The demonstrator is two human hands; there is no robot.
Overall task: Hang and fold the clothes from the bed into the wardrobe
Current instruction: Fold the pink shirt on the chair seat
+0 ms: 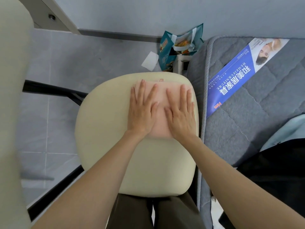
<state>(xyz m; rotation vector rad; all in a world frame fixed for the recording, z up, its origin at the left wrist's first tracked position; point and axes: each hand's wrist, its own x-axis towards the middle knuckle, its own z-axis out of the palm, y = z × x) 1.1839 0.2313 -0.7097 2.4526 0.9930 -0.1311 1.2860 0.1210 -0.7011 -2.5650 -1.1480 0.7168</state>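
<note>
The left forearm (92, 179) comes up from below and to the left of the left grip (142, 111), and the right forearm (231, 171) from below and to the right of the right grip (180, 116), so that the bare arms converge. Each grip lies flat, palm down, its fingers (140, 90) straight, slightly spread and pointing away from the person. The grips lie side by side, thumbs (155, 106) turned inward between them, close together but apart.

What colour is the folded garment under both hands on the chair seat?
Pale pink; the folded garment shows in the head view, pressed flat on the cream chair seat.
</note>
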